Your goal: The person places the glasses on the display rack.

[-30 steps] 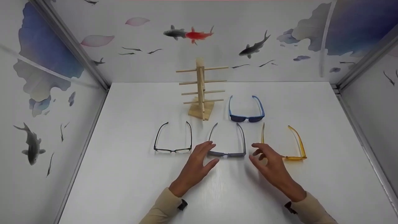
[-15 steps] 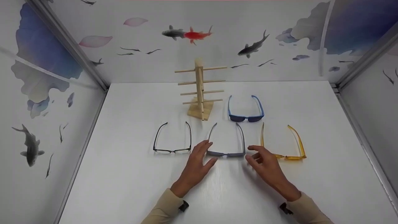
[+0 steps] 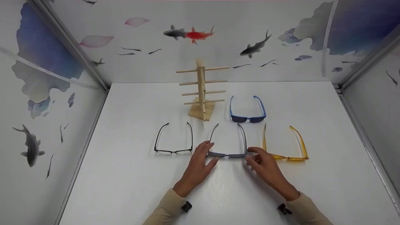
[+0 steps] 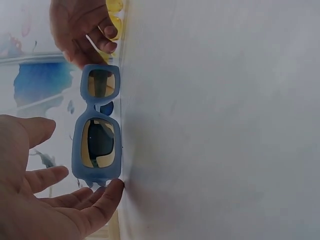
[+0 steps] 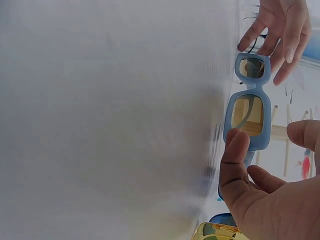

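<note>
Greyish-blue sunglasses [image 3: 237,155] rest on the white table with their front toward me and temples pointing away. My left hand [image 3: 194,170] is at their left end; in the left wrist view its fingertips [image 4: 116,187] sit right at the frame's edge, thumb apart. On the other side is my right hand [image 3: 268,167], its fingers loosely bent. The right wrist view has one fingertip [image 5: 237,139] overlapping the corner of the sunglasses [image 5: 265,120], with the thumb held away from the frame. Neither hand is closed around them.
Black-rimmed eyeglasses [image 3: 172,152] lie to the left, yellow glasses [image 3: 297,159] to the right, beside my right hand. Blue sunglasses [image 3: 248,119] lie farther back. A wooden display stand [image 3: 201,84] with several crossbars stands behind. Printed walls [image 3: 140,65] enclose the table.
My right hand has moved left and slightly down to the right end of the greyish-blue sunglasses. My left hand stays almost in place, and the glasses lie where they were.
</note>
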### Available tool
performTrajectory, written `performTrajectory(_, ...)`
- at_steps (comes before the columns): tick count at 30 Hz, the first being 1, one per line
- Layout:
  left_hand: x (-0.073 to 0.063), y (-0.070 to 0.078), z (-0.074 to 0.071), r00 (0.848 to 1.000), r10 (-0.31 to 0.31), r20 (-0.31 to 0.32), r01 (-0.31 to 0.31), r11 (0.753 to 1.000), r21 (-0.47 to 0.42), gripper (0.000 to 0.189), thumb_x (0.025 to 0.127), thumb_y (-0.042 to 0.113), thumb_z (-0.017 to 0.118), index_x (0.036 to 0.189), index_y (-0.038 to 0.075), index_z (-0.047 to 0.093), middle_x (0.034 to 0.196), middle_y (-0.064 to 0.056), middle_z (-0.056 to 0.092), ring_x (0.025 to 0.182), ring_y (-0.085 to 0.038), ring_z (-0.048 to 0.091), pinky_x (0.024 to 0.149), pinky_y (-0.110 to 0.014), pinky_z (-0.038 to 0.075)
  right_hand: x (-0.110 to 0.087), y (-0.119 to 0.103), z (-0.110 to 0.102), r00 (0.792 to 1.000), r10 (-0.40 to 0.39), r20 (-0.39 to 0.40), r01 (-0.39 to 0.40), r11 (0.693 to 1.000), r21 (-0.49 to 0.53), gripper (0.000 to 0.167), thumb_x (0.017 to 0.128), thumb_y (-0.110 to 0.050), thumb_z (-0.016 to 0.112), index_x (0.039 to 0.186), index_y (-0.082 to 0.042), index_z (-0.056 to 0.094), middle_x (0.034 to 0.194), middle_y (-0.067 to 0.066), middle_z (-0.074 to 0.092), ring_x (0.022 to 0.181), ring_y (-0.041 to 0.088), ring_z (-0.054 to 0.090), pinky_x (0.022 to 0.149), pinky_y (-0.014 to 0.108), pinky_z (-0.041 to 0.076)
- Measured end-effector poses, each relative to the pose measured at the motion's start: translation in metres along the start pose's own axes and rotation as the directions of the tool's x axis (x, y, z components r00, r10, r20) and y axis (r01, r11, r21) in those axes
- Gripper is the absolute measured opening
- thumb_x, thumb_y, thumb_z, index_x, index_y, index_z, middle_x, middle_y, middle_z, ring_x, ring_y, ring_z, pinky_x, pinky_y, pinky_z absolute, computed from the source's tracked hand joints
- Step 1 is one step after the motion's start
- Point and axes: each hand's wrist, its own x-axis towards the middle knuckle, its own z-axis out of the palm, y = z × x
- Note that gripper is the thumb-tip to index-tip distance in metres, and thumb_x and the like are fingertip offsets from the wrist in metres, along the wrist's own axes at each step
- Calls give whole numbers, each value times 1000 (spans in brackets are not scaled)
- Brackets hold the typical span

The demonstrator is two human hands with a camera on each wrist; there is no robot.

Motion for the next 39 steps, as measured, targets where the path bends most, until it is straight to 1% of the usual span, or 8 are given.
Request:
performTrajectory(4, 3, -2, 2, 1000, 2, -14, -2, 1000, -8, 57, 110, 26, 72, 158, 2, 53, 162, -19, 50, 132, -29, 62, 111, -48, 54, 1, 3, 1, 1000, 11, -2, -11, 1000, 24, 39, 109, -18, 72, 143, -1, 66, 100, 7, 79, 84, 22, 75, 68, 28, 59)
performTrajectory(8, 5, -2, 4, 1000, -12, -12, 12, 1000, -17, 56, 110, 24, 71, 158, 1, 53, 159, -16, 52, 110, -20, 64, 93, -36, 59, 2, 2, 3, 999, 39, -1, -39, 998, 44, 39, 108, -19, 73, 143, -2, 66, 102, 8, 79, 86, 22, 74, 70, 29, 59)
performTrajectory(11, 6, -2, 6, 999, -31, -20, 31, 999, -14, 55, 110, 22, 71, 157, 0, 53, 156, -15, 55, 110, -19, 61, 92, -35, 58, 3, 0, 3, 999, 52, 4, -53, 996, 65, 39, 109, -19, 73, 144, -2, 66, 105, 9, 78, 87, 22, 73, 71, 29, 59)
performTrajectory(18, 9, -1, 10, 995, -68, -66, 68, 998, -5, 48, 110, 18, 69, 152, -2, 57, 139, -14, 61, 111, -19, 58, 94, -40, 55, 6, -1, 5, 998, 58, -13, -57, 995, 78, 37, 109, -16, 72, 142, -1, 67, 103, 9, 77, 83, 24, 71, 67, 29, 58)
performTrajectory(22, 10, -1, 12, 993, -86, -85, 85, 996, -8, 46, 111, 19, 68, 151, -2, 58, 135, -14, 61, 110, -19, 58, 95, -41, 53, 8, -1, 7, 998, 56, -26, -54, 994, 93, 36, 108, -14, 73, 141, -1, 68, 105, 11, 76, 84, 23, 70, 67, 28, 59)
performTrajectory(25, 11, -1, 14, 991, -97, -93, 96, 995, -22, 45, 112, 19, 65, 151, -2, 58, 131, -15, 62, 108, -19, 59, 93, -40, 53, 8, 0, 9, 998, 60, -34, -56, 994, 96, 36, 108, -14, 73, 140, 0, 69, 108, 12, 75, 85, 22, 69, 67, 27, 58)
performTrajectory(30, 12, -1, 14, 989, -105, -103, 99, 993, -56, 47, 113, 18, 63, 153, -5, 55, 125, -15, 63, 106, -20, 60, 87, -36, 54, 10, 2, 12, 995, 71, -69, -65, 994, 84, 31, 110, -14, 70, 137, 0, 70, 103, 11, 74, 84, 20, 67, 67, 25, 56)
performTrajectory(39, 15, -2, 16, 985, -128, -112, 117, 988, -99, 45, 113, 14, 63, 153, -6, 54, 120, -14, 64, 105, -20, 63, 89, -38, 56, 14, 0, 16, 979, 171, -108, -160, 982, 103, 28, 113, -22, 65, 131, -3, 75, 99, 11, 72, 87, 25, 64, 70, 26, 56)
